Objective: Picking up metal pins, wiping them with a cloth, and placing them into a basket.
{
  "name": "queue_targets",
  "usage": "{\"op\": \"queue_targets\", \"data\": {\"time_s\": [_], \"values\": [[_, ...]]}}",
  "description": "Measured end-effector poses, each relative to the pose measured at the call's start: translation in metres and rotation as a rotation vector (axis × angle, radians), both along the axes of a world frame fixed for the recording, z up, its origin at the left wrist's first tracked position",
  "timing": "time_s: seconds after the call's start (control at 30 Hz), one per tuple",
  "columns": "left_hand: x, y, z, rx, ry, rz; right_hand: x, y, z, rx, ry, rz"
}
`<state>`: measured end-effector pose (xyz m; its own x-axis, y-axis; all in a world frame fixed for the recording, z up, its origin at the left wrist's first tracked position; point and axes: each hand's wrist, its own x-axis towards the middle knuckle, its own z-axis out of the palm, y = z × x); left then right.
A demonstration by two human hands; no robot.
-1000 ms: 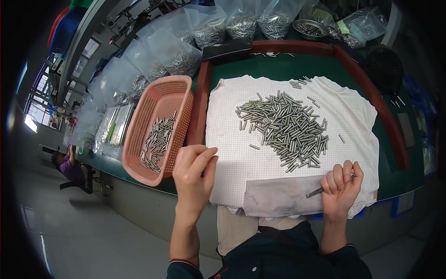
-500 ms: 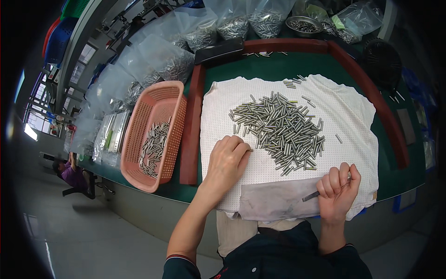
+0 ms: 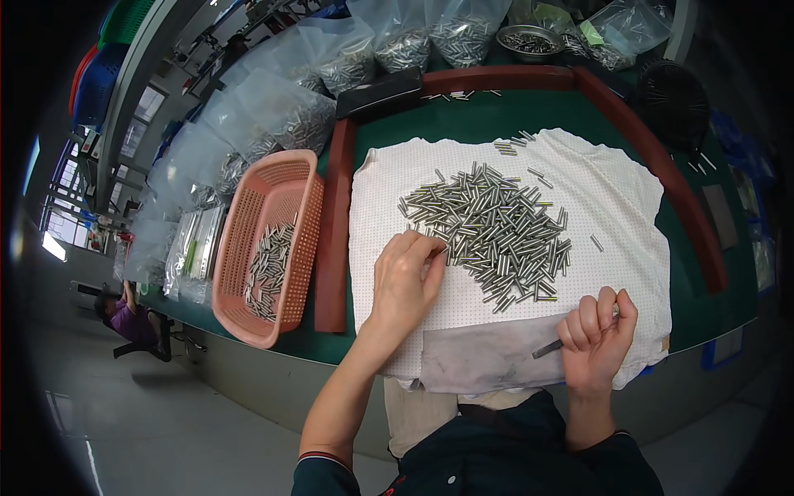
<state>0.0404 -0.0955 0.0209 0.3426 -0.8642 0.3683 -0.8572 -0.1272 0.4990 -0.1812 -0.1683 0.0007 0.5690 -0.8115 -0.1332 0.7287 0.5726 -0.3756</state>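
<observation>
A heap of short shiny metal pins [image 3: 496, 236] lies on a white dotted cloth [image 3: 616, 190]. At the heap's near left edge is my left hand [image 3: 401, 277], its fingers curled together with the tips against the pins. Whatever those fingertips pinch is hidden. My right hand [image 3: 597, 343] is closed at the near right of the cloth. From it a narrow dark flat strip [image 3: 547, 349] sticks out to the left, over a folded greyish cloth [image 3: 480, 355]. A small shiny spot shows by its thumb, too small to name.
Left of a dark red wooden rail [image 3: 333, 248] stands a pink plastic basket [image 3: 310, 240] with more pins in it. Clear bags of pins [image 3: 405, 50] line the back and left, beside a metal bowl [image 3: 529, 41]. Loose pins [image 3: 597, 243] lie around the heap. A person [image 3: 132, 318] sits far left.
My left fingertips have come up against the heap's edge; the pin end that showed at them is out of sight. My right hand keeps its grip on the strip. The view has shifted slightly.
</observation>
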Motion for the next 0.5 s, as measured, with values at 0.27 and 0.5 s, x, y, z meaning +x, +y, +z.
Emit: {"op": "queue_targets", "data": {"time_s": [0.27, 0.5], "values": [[-0.006, -0.017, -0.002, -0.018, 0.078, -0.003, 0.000, 0.001, 0.000, 0.004, 0.004, 0.003], [0.007, -0.007, -0.003, 0.032, -0.147, -0.055, -0.001, 0.001, 0.000, 0.010, -0.002, 0.011]]}}
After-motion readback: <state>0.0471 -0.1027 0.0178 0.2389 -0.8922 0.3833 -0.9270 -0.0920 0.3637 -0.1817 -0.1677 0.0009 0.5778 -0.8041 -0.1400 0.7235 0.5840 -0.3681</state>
